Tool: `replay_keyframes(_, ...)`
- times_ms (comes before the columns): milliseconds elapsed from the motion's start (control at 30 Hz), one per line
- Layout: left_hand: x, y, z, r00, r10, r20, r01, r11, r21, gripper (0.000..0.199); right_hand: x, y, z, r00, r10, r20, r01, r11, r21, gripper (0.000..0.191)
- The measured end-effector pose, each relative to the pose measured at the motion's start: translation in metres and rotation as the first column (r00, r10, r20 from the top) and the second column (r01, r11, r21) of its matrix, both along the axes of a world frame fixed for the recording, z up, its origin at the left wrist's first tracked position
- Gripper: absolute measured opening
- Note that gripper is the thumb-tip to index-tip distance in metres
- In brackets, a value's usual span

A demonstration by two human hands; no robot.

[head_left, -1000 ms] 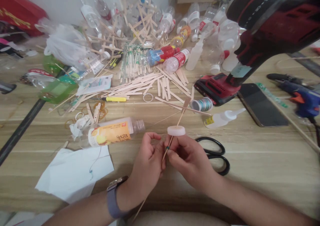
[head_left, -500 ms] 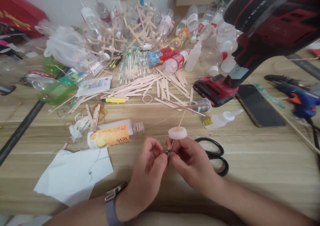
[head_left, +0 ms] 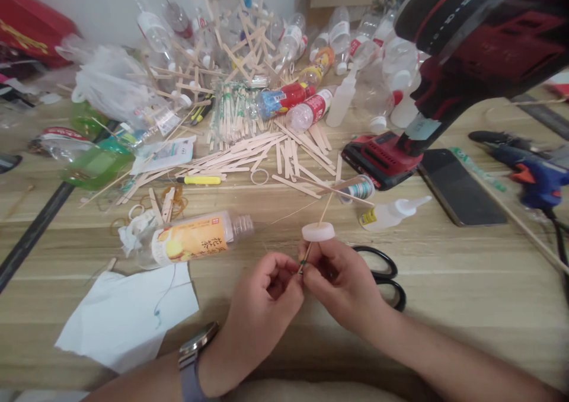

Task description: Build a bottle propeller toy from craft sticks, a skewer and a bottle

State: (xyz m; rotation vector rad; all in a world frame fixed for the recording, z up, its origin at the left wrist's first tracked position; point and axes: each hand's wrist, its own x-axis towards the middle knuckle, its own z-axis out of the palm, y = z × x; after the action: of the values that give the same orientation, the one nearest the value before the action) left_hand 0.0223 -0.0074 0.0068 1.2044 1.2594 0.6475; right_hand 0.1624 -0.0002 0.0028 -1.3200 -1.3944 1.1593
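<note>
Between my hands stands a thin wooden stick (head_left: 326, 210), slightly tilted, passing through a white bottle cap (head_left: 318, 231). Flat wooden sticks (head_left: 334, 189) cross at its top. A dark green band, apparently thread (head_left: 303, 262), circles the stick below the cap. My right hand (head_left: 344, 274) pinches the stick just under the cap. The fingertips of my left hand (head_left: 271, 295) are closed at its lower end, beside the band; any thread in them is too small to see. Black-handled scissors (head_left: 391, 277) lie partly hidden behind my right hand.
An orange-labelled bottle (head_left: 191, 239) and white paper (head_left: 128, 313) lie left. Ahead are loose craft sticks (head_left: 235, 153), a thread spool (head_left: 359, 187) and a glue bottle (head_left: 393, 211). A red-black drill (head_left: 382, 159), phone (head_left: 462, 185) and blue glue gun (head_left: 540, 179) occupy the right.
My hands, the cap and the stick have shifted slightly right relative to the table. Left and right fingertips remain close together at the stick's lower end. The view has moved slightly.
</note>
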Motion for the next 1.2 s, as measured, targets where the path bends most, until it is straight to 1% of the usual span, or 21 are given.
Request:
replay_keyframes(167, -0.004, 0.006, 0.001, 0.995, -0.066, -0.072, 0.069, 0.996, 0.051, 0.010, 0.002, 0.003, -0.003, 1.000, 0.001, 0.011, -0.001, 1.000, -0.007, 0.013)
replay_keyframes(400, -0.005, 0.013, 0.001, 0.993, -0.114, -0.037, 0.114, 0.993, 0.012, 0.017, 0.004, 0.004, -0.004, 1.000, 0.016, 0.006, -0.015, 1.000, -0.006, 0.013)
replay_keyframes(500, -0.006, 0.014, 0.003, 0.992, -0.126, -0.015, 0.126, 0.992, -0.010, 0.019, 0.005, 0.005, -0.003, 0.998, 0.020, -0.067, -0.021, 1.000, -0.018, 0.014)
replay_keyframes(600, -0.007, 0.015, 0.003, 0.987, -0.145, 0.062, 0.149, 0.987, -0.067, 0.022, 0.005, 0.006, -0.004, 0.983, 0.024, -0.183, -0.029, 0.999, -0.024, 0.015)
replay_keyframes(767, -0.008, 0.016, -0.001, 0.954, -0.128, 0.272, 0.177, 0.971, -0.164, 0.025, 0.007, 0.007, -0.007, 0.948, 0.028, -0.318, -0.045, 0.998, -0.044, 0.016)
replay_keyframes(867, -0.007, 0.017, -0.001, 0.930, -0.094, 0.356, 0.179, 0.960, -0.214, 0.025, 0.007, 0.007, -0.008, 0.936, 0.024, -0.352, -0.047, 0.997, -0.056, 0.015)
replay_keyframes(1000, -0.005, 0.018, 0.001, 0.892, -0.047, 0.449, 0.207, 0.927, -0.313, 0.027, 0.008, 0.007, -0.008, 0.926, 0.037, -0.375, -0.062, 0.997, -0.055, 0.016)
replay_keyframes(1100, -0.005, 0.018, 0.002, 0.874, -0.021, 0.485, 0.220, 0.907, -0.358, 0.028, 0.008, 0.006, -0.006, 0.925, 0.033, -0.377, -0.065, 0.995, -0.073, 0.015)
replay_keyframes(1200, -0.005, 0.019, 0.001, 0.875, -0.015, 0.484, 0.227, 0.895, -0.383, 0.029, 0.008, 0.005, -0.005, 0.923, 0.037, -0.382, -0.072, 0.994, -0.078, 0.015)
